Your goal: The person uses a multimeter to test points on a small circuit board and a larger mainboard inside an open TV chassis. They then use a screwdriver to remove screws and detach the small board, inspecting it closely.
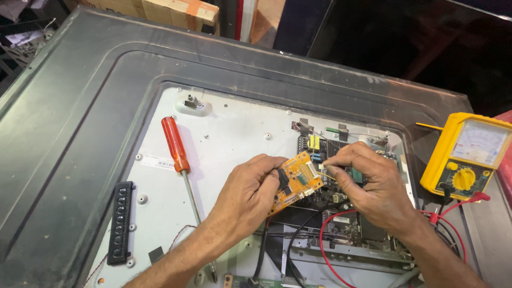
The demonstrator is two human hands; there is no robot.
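Observation:
My left hand (249, 193) holds a small orange circuit board (298, 181) by its left edge, tilted above the back of a flat television panel (80, 106). My right hand (370, 184) pinches a thin flat ribbon cable (326, 175) at the board's white connector on its right side. Under both hands lies the dark main board (341, 224) of the television, with red and black wires (325, 240) running over it.
A red-handled screwdriver (176, 144) lies on the white inner plate (224, 133) to the left. A black button strip (120, 221) sits at the lower left. A yellow analog multimeter (469, 154) stands at the right with its leads. Cardboard boxes (170, 10) lie beyond the panel.

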